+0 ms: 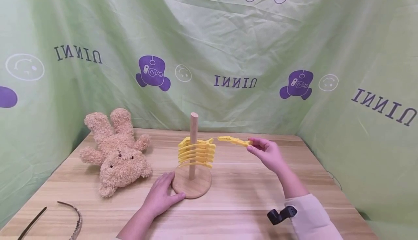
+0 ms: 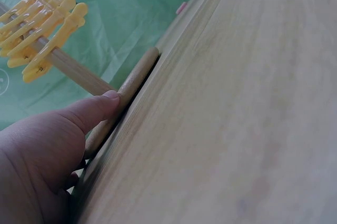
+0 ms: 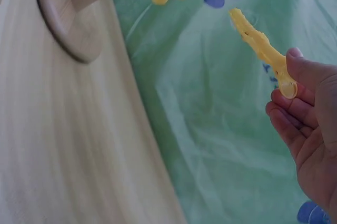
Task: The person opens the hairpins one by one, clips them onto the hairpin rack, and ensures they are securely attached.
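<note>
A round-based wooden stand (image 1: 196, 188) with an upright post stands mid-table. Several yellow hair clips (image 1: 209, 153) are clamped across its post, stacked one above another. At the base's left and front edge, my left hand (image 1: 160, 196) grips the rim; in the left wrist view its thumb (image 2: 100, 109) lies against the disc. To the right of the post, my right hand (image 1: 268, 155) pinches the rear end of one more yellow hair clip (image 3: 258, 43) between thumb and fingers. That clip is raised above the table, its long tip pointing left toward the stacked clips, a small gap away.
A brown teddy bear (image 1: 122, 160) lies on its back at the left, head toward me. Near the front left corner rests a dark headband (image 1: 78, 216), partly cut off by the frame. Green printed cloth (image 1: 202, 51) hangs behind and beside the wooden table (image 1: 241, 207).
</note>
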`<state>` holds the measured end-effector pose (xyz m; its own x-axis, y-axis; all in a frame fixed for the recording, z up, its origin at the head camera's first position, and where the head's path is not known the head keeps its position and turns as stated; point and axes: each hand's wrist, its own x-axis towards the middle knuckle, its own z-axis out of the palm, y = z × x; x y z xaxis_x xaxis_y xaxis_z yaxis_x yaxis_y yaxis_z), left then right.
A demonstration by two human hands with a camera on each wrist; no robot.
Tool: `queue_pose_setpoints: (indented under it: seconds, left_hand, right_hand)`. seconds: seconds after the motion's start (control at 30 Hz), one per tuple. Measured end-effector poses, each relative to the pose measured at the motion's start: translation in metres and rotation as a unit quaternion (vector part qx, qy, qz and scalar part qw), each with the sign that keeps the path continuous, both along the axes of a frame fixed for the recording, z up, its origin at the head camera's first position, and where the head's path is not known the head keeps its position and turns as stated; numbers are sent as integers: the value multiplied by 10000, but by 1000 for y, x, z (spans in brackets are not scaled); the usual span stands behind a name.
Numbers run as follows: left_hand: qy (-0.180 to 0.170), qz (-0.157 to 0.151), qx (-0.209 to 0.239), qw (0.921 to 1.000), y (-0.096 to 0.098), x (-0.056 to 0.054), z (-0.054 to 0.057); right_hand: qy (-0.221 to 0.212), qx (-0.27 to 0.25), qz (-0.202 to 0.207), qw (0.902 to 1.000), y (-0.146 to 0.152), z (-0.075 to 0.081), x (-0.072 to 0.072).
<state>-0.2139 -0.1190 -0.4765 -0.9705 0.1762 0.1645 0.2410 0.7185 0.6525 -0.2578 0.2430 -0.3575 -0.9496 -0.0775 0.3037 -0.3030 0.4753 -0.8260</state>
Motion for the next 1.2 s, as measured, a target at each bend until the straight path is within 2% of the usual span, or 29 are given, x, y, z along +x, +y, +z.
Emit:
queue_pose_setpoints:
  seconds: [0.2,0.43,0.9,1.2]
  left_hand:
    - [12,0,-4,10000,0,1,1]
    - [43,-14,34,10000,-1,0,0]
    - [103,-51,55,9999,0,0,-2]
    - [140,-15,19,9999,0,0,-1]
  right_hand:
    - [225,241,-1,9995,-17,20,4]
    - [300,156,149,9993,-47,37,5]
    - [407,407,545,9969,-95,39,-12]
    - [247,510,778,9954,-107,42,-12]
